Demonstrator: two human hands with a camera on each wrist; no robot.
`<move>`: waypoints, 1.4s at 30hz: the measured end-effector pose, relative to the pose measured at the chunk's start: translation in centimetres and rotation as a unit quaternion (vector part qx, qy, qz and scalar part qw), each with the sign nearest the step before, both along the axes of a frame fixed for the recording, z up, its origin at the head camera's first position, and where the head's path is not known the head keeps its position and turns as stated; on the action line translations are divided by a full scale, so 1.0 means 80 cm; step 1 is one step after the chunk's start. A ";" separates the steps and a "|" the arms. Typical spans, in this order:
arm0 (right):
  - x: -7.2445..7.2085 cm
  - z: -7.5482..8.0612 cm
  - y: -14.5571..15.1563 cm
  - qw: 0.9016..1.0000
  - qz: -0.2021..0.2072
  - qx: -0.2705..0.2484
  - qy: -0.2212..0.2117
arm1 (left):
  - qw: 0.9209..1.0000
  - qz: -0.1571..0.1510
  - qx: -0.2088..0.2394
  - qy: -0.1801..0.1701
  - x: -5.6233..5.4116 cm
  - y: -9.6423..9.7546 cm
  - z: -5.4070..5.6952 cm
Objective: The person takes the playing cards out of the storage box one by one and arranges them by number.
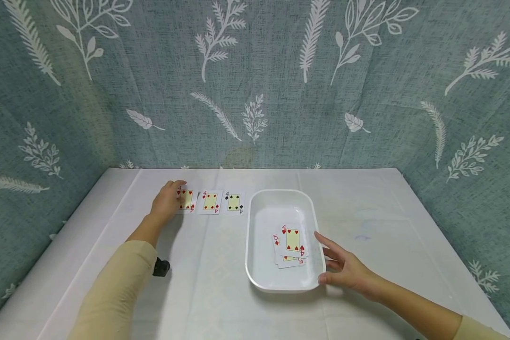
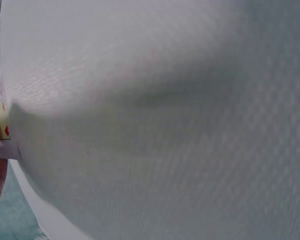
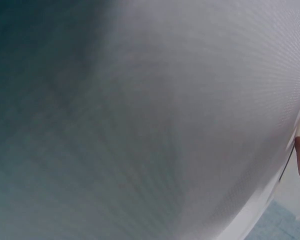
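In the head view my left hand (image 1: 165,202) is at the left end of a row of playing cards. It pinches the four of hearts (image 1: 188,200), with the thumb on its face and fingers behind, as the left wrist view shows at its edge. Beside that card lie the four of diamonds (image 1: 210,202) and the four of spades (image 1: 233,203), face up. My right hand (image 1: 344,269) holds the right rim of a white tray (image 1: 272,208). Inside the tray another four of hearts (image 1: 293,240) overlaps a five of diamonds (image 1: 282,261).
A small black object (image 1: 161,267) sits on the white-covered table (image 1: 212,302) beside the left forearm. Green leaf-patterned fabric (image 1: 255,94) rises behind the table and along both sides. The tray stands right of the card row.
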State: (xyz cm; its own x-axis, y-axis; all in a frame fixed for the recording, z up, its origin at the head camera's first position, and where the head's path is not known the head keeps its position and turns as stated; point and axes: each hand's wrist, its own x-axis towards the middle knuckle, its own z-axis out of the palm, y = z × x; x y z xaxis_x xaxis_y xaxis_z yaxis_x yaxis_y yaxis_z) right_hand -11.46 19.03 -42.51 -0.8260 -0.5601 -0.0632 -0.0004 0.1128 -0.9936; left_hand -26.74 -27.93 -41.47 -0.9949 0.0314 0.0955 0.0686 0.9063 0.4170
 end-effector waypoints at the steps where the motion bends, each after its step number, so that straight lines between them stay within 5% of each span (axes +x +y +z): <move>1: 0.000 0.000 0.000 1.000 0.002 -0.002 0.003 | 1.000 -0.001 -0.004 0.002 0.000 0.001 -0.001; 16: -0.002 -0.001 0.001 1.000 0.002 -0.003 -0.004 | 1.000 0.002 0.010 0.000 -0.007 0.002 -0.007; 27: -0.001 -0.001 0.002 1.000 -0.002 0.005 -0.010 | 0.998 0.023 0.022 -0.054 -0.008 0.000 -0.008; 33: -0.001 -0.001 0.003 1.000 0.002 0.002 -0.006 | 0.999 0.025 0.004 -0.045 -0.002 0.000 -0.005; 42: -0.002 -0.002 0.002 1.000 0.006 -0.003 0.003 | 0.999 -0.004 0.041 -0.026 0.002 0.002 -0.005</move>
